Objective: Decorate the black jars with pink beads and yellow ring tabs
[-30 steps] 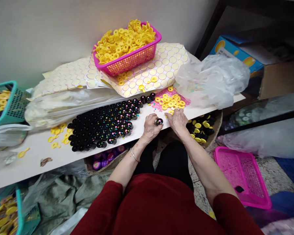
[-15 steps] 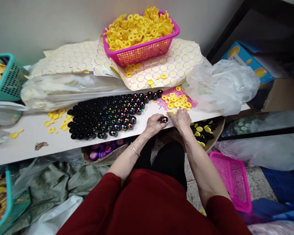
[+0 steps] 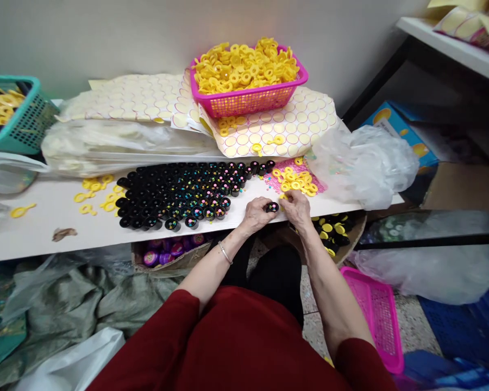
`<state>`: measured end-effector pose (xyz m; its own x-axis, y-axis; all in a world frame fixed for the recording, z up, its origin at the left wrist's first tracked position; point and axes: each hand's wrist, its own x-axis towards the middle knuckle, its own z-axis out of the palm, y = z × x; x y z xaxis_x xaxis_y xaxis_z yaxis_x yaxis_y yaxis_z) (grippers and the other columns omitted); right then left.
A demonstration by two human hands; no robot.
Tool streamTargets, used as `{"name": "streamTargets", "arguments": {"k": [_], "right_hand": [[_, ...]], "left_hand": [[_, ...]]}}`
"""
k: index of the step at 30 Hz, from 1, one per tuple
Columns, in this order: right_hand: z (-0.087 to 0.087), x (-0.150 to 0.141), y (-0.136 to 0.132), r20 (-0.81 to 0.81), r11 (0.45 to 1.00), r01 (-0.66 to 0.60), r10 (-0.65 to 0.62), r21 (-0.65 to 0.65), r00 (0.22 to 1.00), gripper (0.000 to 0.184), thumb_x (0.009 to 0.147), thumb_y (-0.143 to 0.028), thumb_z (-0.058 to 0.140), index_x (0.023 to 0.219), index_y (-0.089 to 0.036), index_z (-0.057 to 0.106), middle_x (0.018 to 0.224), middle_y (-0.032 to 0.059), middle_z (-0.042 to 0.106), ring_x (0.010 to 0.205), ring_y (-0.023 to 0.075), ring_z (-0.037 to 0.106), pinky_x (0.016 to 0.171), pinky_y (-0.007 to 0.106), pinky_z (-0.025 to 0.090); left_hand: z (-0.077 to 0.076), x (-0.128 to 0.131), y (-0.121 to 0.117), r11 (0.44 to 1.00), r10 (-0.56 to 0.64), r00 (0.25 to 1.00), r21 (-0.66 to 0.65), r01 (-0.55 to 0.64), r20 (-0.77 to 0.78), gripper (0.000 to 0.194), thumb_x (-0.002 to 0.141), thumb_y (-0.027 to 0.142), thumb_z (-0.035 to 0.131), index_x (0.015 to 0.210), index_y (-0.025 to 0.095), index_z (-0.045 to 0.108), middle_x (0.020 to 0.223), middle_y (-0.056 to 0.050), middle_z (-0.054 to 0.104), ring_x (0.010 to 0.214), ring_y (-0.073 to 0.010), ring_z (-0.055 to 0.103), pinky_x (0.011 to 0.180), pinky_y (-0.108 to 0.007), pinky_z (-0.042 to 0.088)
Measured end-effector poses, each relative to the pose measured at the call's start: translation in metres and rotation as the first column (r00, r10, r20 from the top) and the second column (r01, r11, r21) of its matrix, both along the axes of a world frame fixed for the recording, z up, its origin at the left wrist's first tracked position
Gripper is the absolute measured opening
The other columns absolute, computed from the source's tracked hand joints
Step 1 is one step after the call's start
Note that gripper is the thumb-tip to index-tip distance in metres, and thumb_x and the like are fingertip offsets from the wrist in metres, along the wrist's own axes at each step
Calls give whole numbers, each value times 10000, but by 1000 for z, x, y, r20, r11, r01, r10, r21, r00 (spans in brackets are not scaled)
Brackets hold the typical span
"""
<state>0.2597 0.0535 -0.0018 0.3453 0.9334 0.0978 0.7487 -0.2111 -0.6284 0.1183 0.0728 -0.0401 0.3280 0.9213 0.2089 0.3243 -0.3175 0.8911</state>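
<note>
My left hand (image 3: 257, 215) grips a small black cup (image 3: 273, 207) by its side, near the front edge of the white table; colored beads show in its open top. Just to the right, my right hand (image 3: 296, 209) has thumb and fingers pinched on a yellow ring-shaped piece (image 3: 284, 197), partly covered by the fingers. Rows of similar black cups (image 3: 175, 190) stand to the left, those on the right side holding colored beads. Behind my right hand lie a pile of yellow ring pieces (image 3: 294, 180) and scattered pink beads (image 3: 320, 187).
A pink basket (image 3: 248, 102) heaped with yellow pieces stands at the back on sheets of round stickers (image 3: 309, 108). Clear plastic bags (image 3: 370, 163) lie at the right. Below the table edge are boxes of purple items (image 3: 163, 255) and black-and-yellow pieces (image 3: 334, 231).
The camera view has shifted, so the table's contents sit a little differently in frame. My right fingers have drawn together on the yellow piece. The left hand still holds the cup.
</note>
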Motion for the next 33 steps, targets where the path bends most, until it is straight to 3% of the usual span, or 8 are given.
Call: {"name": "streamTargets", "arguments": {"k": [3,6,10,17,22,27,29,33], "right_hand": [[-2,1,-13,-222,975,-117,159,191,962,230,705,-343,576,871,-187,609,853,36,585,773,180,537,720,330,473],[6,-5,-23,-173,926,-278,327,254,929,194,732,-330,575,874,-203,614,888,37,574,820,178,546,731,314,466],[16,-14,-25,-3,901,-399,405,167,914,173,761,-249,522,884,-205,636,910,59,566,840,192,550,688,302,451],[24,-18,-23,129,904,-426,419,36,899,186,766,-190,497,844,-197,666,916,68,566,899,206,528,771,321,435],[27,-24,-27,73,943,-333,332,6,940,179,776,-222,521,880,-194,664,925,68,597,897,202,552,779,315,443],[11,-34,-33,-138,979,-99,125,179,983,232,729,-276,566,930,-187,641,932,69,639,902,205,568,835,350,454],[3,-37,-34,-348,977,-21,97,214,933,302,678,-328,622,944,-187,640,972,63,649,885,196,579,817,346,468],[-8,-43,-31,-741,967,198,-14,161,671,389,675,-470,627,916,-165,650,817,34,664,712,152,583,688,301,478]], "left_hand": [[2,-1,0,1000,-27,1000,-1,27,-13,199,631,188,701,830,186,690,787,1,659,741,-126,566,705,-240,444],[4,-2,0,999,-45,999,-2,44,-2,236,620,148,697,853,183,691,811,-4,667,767,-132,577,722,-242,450],[8,-1,0,999,-31,1000,-10,31,5,183,650,130,651,821,180,692,788,-3,660,740,-126,568,713,-239,447],[16,-7,2,993,-44,995,-109,54,92,201,587,125,627,770,169,696,664,32,603,625,-95,487,617,-215,407],[20,-12,6,903,-2,943,-405,145,333,234,723,283,556,814,121,699,517,39,525,454,-63,407,478,-201,342],[16,-7,5,908,-61,920,-361,212,386,315,757,410,582,757,123,713,626,-6,617,535,-73,482,501,-193,372],[16,-6,4,922,-41,925,-343,181,377,284,757,383,589,743,129,715,670,-18,641,577,-81,516,524,-189,391],[17,-5,3,919,-10,930,-364,154,367,270,753,371,591,742,131,713,727,-29,656,520,-65,490,472,-190,369]]}}
